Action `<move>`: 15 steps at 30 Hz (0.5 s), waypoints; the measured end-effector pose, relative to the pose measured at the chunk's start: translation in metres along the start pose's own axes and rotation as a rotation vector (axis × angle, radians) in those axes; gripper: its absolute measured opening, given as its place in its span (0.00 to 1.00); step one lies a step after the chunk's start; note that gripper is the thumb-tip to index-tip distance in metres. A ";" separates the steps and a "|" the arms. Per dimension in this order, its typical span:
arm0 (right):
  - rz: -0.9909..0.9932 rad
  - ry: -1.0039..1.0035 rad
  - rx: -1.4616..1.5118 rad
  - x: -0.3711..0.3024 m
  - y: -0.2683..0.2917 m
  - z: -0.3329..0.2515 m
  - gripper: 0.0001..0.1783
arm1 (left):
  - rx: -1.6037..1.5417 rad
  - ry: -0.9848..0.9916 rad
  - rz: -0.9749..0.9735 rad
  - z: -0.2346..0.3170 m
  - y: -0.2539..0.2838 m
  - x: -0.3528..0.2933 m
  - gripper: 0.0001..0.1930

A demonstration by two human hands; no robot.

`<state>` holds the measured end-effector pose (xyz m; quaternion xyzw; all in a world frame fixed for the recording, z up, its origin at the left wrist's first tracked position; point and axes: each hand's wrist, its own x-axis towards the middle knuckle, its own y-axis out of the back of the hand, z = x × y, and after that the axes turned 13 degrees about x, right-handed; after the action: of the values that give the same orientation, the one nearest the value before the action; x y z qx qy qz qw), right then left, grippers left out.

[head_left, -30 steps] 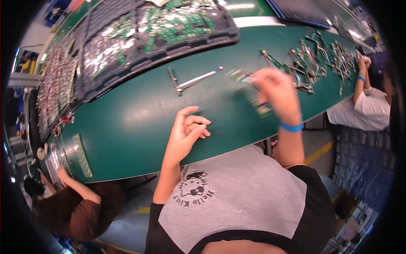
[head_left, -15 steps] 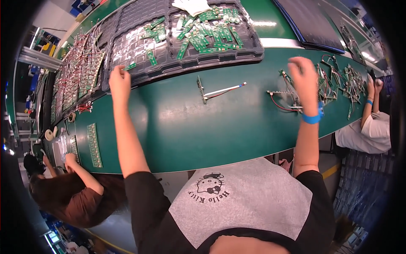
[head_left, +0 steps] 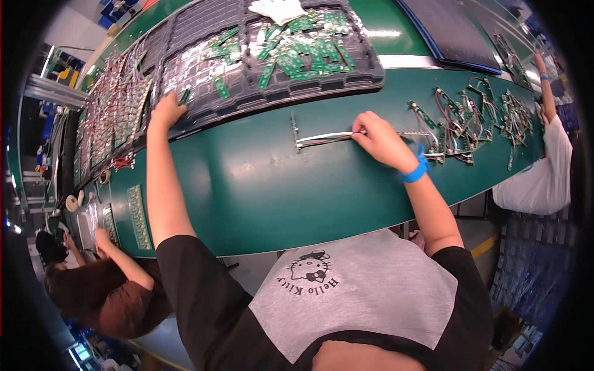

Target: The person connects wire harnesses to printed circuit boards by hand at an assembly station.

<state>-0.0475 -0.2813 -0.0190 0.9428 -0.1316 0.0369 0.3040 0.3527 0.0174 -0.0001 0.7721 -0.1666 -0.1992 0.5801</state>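
Note:
Over the left front edge of the black plastic tray (head_left: 247, 104), my left hand (head_left: 167, 112) is closed, its fingertips on a small green circuit board (head_left: 185, 96) that stands tilted. My right hand (head_left: 378, 141), with a blue wristband, pinches the free end of a white, red and black cable (head_left: 328, 136). That cable's other end joins a narrow circuit board (head_left: 294, 130) standing on edge on the green table (head_left: 266, 198). Many loose green boards (head_left: 303, 52) lie in the tray.
Wired boards (head_left: 461, 123) are heaped to the right. White gloves (head_left: 277, 9) rest on the tray's far side. Panels with red and white wires (head_left: 120, 93) stand at the left, near a long green board strip (head_left: 138, 216). Other people work at both sides.
My right hand has come left and down from above the wired boards and taken the cable end. My left hand has shifted slightly left; the small board at its fingers has tipped up.

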 end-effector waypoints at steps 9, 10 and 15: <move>0.093 -0.232 0.858 -0.032 0.022 -0.036 0.05 | -1.043 -0.114 0.500 0.075 0.058 -0.106 0.07; 0.101 -0.194 0.920 -0.033 0.021 -0.041 0.05 | -1.046 -0.111 0.492 0.087 0.063 -0.127 0.07; 0.070 -0.121 1.029 -0.040 0.018 -0.041 0.05 | -1.530 -0.200 0.107 0.149 0.050 -0.210 0.07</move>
<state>-0.0899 -0.2622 0.0186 0.9658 -0.1451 0.0524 -0.2083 0.0955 -0.0169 0.0352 0.1254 -0.0713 -0.2995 0.9431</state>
